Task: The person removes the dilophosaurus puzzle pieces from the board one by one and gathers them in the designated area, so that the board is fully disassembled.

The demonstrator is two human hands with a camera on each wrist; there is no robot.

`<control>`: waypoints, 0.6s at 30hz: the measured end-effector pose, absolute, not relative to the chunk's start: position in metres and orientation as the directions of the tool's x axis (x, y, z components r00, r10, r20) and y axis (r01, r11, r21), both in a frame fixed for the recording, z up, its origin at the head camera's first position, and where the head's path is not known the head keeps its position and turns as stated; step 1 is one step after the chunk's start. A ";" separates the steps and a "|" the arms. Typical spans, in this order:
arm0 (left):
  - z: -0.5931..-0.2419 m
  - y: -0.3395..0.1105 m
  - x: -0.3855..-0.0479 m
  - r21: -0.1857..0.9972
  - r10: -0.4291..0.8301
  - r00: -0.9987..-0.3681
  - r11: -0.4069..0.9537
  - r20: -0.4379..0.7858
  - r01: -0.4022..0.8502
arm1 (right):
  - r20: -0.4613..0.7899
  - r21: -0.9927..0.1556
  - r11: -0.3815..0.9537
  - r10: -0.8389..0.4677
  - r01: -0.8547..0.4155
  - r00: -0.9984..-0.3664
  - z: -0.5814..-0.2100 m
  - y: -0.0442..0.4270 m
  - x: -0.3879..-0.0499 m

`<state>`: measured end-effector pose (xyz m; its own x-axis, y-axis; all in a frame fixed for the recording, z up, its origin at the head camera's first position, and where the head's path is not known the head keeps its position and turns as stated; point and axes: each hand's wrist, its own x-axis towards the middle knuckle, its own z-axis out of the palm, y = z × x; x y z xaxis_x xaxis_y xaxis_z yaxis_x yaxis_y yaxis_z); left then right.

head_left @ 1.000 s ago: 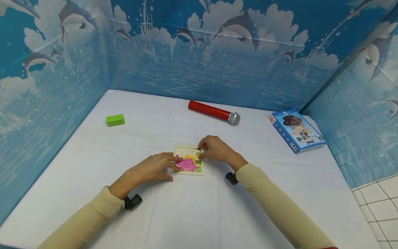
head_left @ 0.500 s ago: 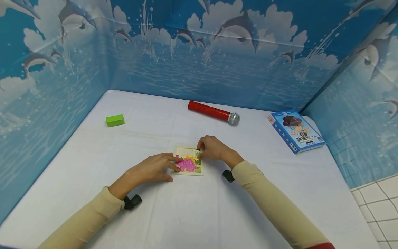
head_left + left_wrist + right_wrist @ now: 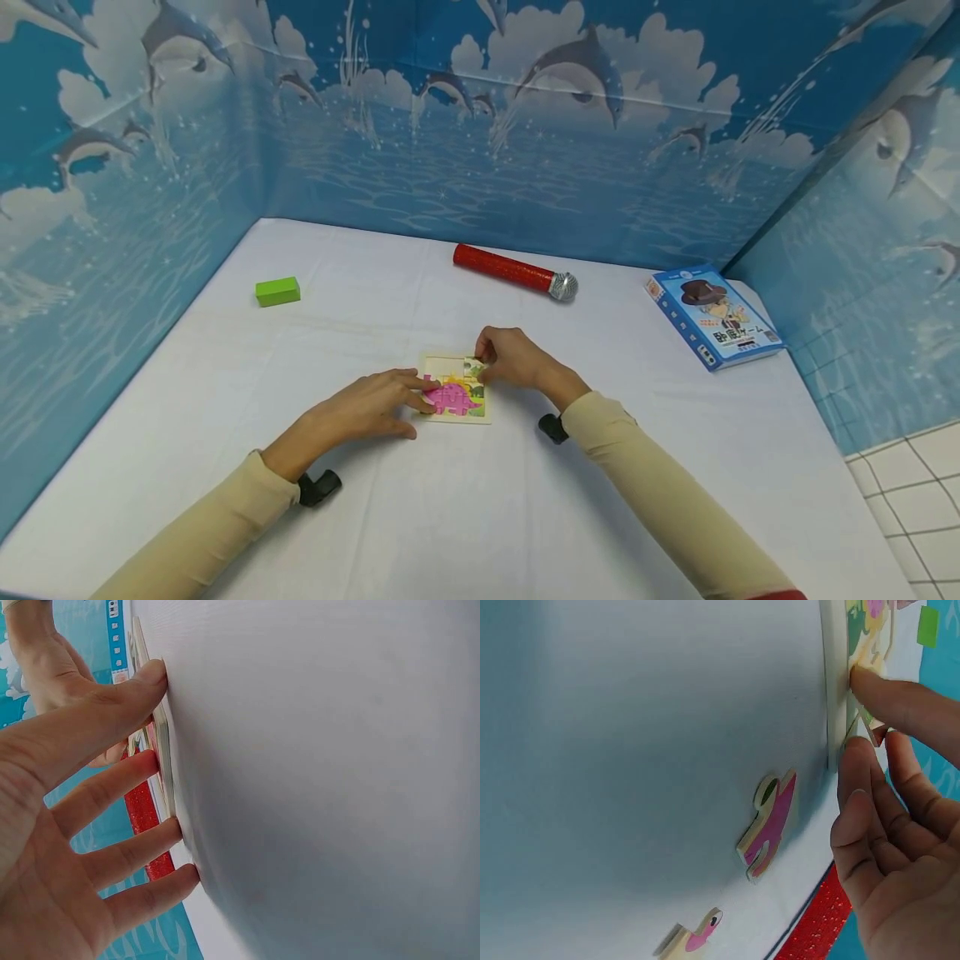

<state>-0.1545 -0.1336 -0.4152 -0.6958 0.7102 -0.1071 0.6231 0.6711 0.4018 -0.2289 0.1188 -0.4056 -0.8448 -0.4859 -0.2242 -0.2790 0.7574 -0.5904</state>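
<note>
Head view first. Where's the jigsaw?

Pink dinosaur jigsaw (image 3: 453, 398), flat on the white-covered bench (image 3: 450, 517), between both hands. Upper left of its tray (image 3: 442, 364) shows bare.

Right hand (image 3: 517, 358)?

Grip pinching a puzzle piece (image 3: 473, 367) at the tray's upper right corner; right wrist view shows it tilted, thumb against the board.

Left hand (image 3: 375, 404)?

Grip relaxed, fingers straight and spread, fingertips touching the jigsaw's left edge. Not grasping anything.

Loose bits?

Two, right wrist view only: a pink piece (image 3: 771, 825) near the tray, and a second piece (image 3: 697, 934) farther off, partly cut by the frame edge.

Rest of the bench?

Red microphone (image 3: 513, 271) behind the jigsaw, green block (image 3: 277, 292) back left, blue game box (image 3: 716, 317) back right. Dolphin-print curtain (image 3: 442, 167) round the back and sides.
</note>
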 end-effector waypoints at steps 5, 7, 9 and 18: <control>-0.414 -0.134 -0.155 0.395 0.712 -0.694 0.672 -0.109 0.627 | -0.155 -0.620 0.731 -0.470 -0.284 -0.869 -0.405 0.122 -0.225; -0.414 -0.133 -0.155 0.395 0.711 -0.695 0.673 -0.112 0.625 | -0.139 -0.643 0.715 -0.459 -0.273 -0.877 -0.405 0.125 -0.224; -0.414 -0.133 -0.155 0.397 0.710 -0.694 0.673 -0.114 0.624 | -0.123 -0.676 0.691 -0.451 -0.258 -0.884 -0.403 0.129 -0.224; -0.417 -0.134 -0.154 0.397 0.711 -0.696 0.669 -0.096 0.629 | -0.125 -0.745 0.650 -0.355 -0.149 -0.926 -0.402 0.178 -0.223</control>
